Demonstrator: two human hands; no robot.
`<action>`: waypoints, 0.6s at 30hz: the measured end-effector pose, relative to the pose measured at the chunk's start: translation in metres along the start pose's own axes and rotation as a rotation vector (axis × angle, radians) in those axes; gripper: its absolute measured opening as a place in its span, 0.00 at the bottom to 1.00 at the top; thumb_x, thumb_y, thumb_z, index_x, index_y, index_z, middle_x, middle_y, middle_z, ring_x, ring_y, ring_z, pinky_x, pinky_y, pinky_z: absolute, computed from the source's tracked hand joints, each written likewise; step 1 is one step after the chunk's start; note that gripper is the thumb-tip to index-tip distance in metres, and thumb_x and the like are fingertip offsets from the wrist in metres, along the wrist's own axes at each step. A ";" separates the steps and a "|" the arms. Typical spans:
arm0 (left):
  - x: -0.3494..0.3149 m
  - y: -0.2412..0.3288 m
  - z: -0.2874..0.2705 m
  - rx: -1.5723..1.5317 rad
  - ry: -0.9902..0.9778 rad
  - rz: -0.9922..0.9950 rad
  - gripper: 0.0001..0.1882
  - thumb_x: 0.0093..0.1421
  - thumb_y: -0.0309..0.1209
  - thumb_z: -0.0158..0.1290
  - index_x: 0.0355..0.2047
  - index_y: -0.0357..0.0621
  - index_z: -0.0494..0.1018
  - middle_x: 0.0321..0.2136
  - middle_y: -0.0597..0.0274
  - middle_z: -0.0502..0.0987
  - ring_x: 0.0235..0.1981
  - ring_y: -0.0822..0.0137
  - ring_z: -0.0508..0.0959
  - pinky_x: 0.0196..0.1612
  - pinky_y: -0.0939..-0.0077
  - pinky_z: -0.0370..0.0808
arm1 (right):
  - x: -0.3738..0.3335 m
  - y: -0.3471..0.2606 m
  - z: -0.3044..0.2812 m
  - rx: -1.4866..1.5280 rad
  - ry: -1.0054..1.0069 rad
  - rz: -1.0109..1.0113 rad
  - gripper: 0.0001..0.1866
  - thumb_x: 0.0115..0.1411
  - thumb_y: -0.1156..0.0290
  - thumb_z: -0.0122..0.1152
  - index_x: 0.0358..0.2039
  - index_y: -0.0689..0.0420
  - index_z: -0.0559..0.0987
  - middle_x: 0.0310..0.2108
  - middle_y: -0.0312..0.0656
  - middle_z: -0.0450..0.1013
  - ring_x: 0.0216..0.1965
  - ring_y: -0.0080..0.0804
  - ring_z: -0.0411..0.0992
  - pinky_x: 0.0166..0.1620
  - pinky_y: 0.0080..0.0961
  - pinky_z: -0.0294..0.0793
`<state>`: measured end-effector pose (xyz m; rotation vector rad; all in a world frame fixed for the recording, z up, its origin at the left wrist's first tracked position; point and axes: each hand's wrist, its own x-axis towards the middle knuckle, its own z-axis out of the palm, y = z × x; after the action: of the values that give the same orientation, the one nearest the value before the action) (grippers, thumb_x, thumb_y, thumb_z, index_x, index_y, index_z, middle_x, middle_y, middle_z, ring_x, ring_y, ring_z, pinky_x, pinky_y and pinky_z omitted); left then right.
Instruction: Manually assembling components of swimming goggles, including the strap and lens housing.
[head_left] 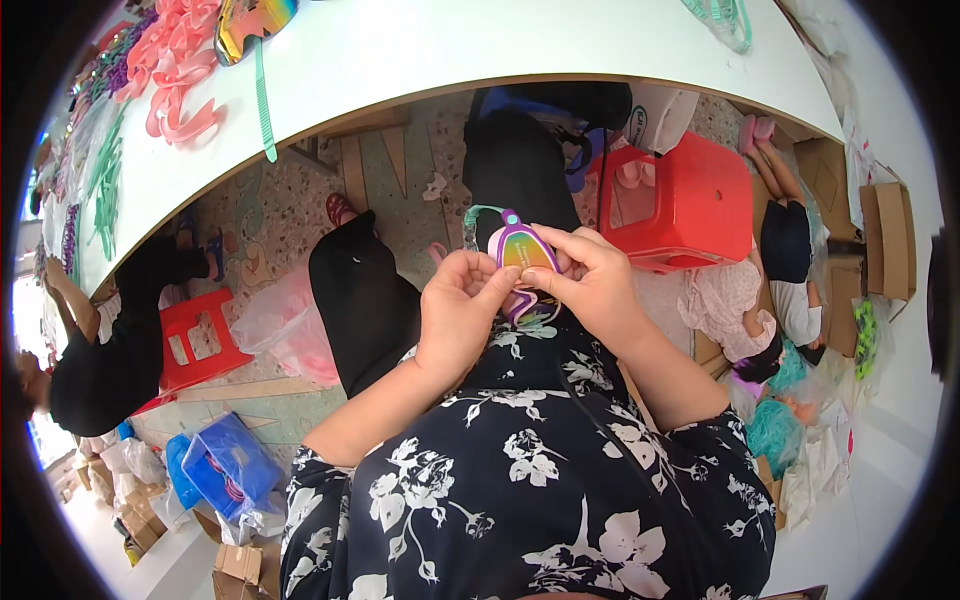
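Held over my lap is a pair of swimming goggles (522, 250) with a purple frame and a mirrored yellow-orange lens turned up. A pale green strap trails from its top end, and the other end hangs below my thumbs, partly hidden. My left hand (452, 312) pinches the goggles from the left. From the other side my right hand (603, 285) grips the frame, its thumb pressed near the lower edge of the lens close to my left thumb.
A white table (420, 45) curves across the front, bearing pink straps (175, 65), mirrored goggles (248, 25) and a green strap (735, 22). Beneath it stands a red stool (690, 205). People sit left and right; a blue crate (232, 460) lies at lower left.
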<state>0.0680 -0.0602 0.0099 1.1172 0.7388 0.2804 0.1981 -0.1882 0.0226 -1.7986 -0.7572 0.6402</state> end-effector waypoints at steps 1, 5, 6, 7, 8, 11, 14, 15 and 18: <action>-0.001 0.000 -0.001 0.013 0.000 0.000 0.11 0.61 0.25 0.62 0.36 0.35 0.71 0.28 0.64 0.79 0.28 0.77 0.78 0.32 0.84 0.76 | 0.001 -0.002 -0.002 0.022 -0.042 0.012 0.26 0.52 0.73 0.75 0.53 0.58 0.81 0.29 0.31 0.66 0.29 0.17 0.65 0.34 0.17 0.68; -0.010 0.021 -0.005 0.408 -0.032 0.293 0.18 0.55 0.28 0.67 0.39 0.36 0.69 0.26 0.60 0.79 0.26 0.72 0.80 0.30 0.77 0.78 | 0.020 0.006 -0.007 0.012 -0.174 0.027 0.25 0.52 0.74 0.74 0.53 0.59 0.81 0.29 0.29 0.64 0.30 0.16 0.64 0.35 0.16 0.66; -0.012 0.024 -0.008 0.591 -0.045 0.408 0.19 0.54 0.28 0.68 0.38 0.37 0.69 0.25 0.59 0.78 0.25 0.70 0.80 0.29 0.75 0.78 | 0.025 0.007 -0.007 0.039 -0.243 0.027 0.25 0.52 0.74 0.74 0.53 0.59 0.81 0.29 0.29 0.64 0.30 0.16 0.64 0.34 0.16 0.66; -0.015 0.028 -0.014 0.776 -0.056 0.520 0.19 0.53 0.29 0.69 0.37 0.38 0.69 0.24 0.59 0.77 0.24 0.67 0.80 0.28 0.73 0.78 | 0.031 0.006 -0.006 0.067 -0.316 0.026 0.25 0.52 0.74 0.74 0.52 0.58 0.81 0.29 0.29 0.64 0.30 0.16 0.64 0.34 0.16 0.66; -0.018 0.030 -0.021 0.961 -0.067 0.632 0.20 0.51 0.30 0.69 0.36 0.39 0.69 0.23 0.58 0.76 0.24 0.65 0.80 0.27 0.72 0.77 | 0.035 0.005 -0.006 0.096 -0.388 0.026 0.25 0.52 0.74 0.74 0.52 0.58 0.82 0.29 0.29 0.64 0.30 0.17 0.64 0.34 0.16 0.66; -0.001 0.033 -0.047 1.213 -0.141 1.022 0.22 0.46 0.43 0.69 0.33 0.45 0.72 0.27 0.60 0.74 0.24 0.58 0.77 0.28 0.66 0.75 | 0.051 0.004 0.000 0.082 -0.542 -0.105 0.26 0.51 0.74 0.75 0.53 0.56 0.82 0.30 0.30 0.66 0.31 0.19 0.65 0.34 0.18 0.65; 0.011 0.056 -0.043 1.229 -0.278 1.212 0.26 0.45 0.46 0.67 0.40 0.42 0.75 0.36 0.59 0.74 0.35 0.55 0.78 0.40 0.60 0.76 | 0.051 0.001 0.009 0.091 -0.588 -0.227 0.21 0.50 0.73 0.74 0.46 0.60 0.83 0.30 0.32 0.68 0.31 0.21 0.66 0.34 0.20 0.66; 0.017 0.054 -0.043 1.175 -0.331 1.178 0.26 0.46 0.45 0.67 0.40 0.42 0.76 0.37 0.58 0.74 0.37 0.54 0.78 0.41 0.60 0.76 | 0.049 0.002 0.011 0.087 -0.558 -0.259 0.19 0.51 0.73 0.74 0.44 0.61 0.83 0.31 0.33 0.68 0.31 0.21 0.66 0.34 0.20 0.66; 0.028 0.043 -0.052 1.185 -0.380 1.053 0.27 0.50 0.45 0.64 0.42 0.37 0.76 0.34 0.53 0.76 0.33 0.52 0.79 0.38 0.61 0.77 | 0.034 0.007 0.011 -0.032 -0.261 -0.335 0.13 0.51 0.71 0.74 0.36 0.62 0.83 0.32 0.38 0.72 0.31 0.28 0.70 0.34 0.25 0.70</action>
<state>0.0605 0.0105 0.0250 2.5692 -0.1946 0.5021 0.2146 -0.1578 0.0099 -1.5823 -1.2207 0.6461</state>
